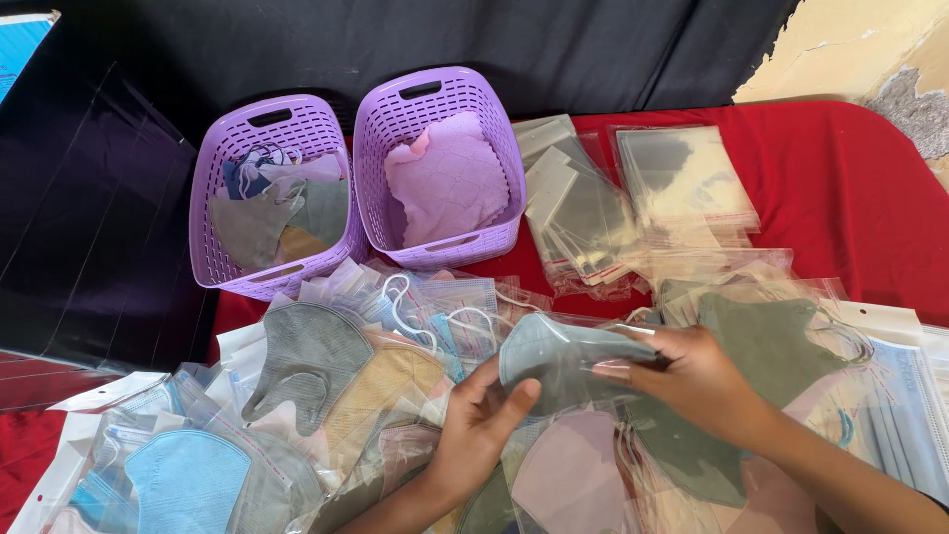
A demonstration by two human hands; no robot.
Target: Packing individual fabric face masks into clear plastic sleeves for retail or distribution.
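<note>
A pale grey-blue face mask in a clear plastic sleeve [559,358] is held between both hands above a heap of bagged masks. My left hand [474,430] grips its left end from below, thumb on top. At the sleeve's right end my right hand [692,381] pinches the plastic with its fingers. Under the hands lie packaged masks in grey [306,356], tan [381,386], light blue [183,480], pink [568,475] and olive green [776,346].
Two purple slotted baskets stand at the back: the left basket [213,213] holds loose masks, the right basket [381,129] holds pink ones. Stacks of empty clear sleeves [633,198] lie on the red tablecloth [850,198]. Black cloth [89,218] covers the left and back.
</note>
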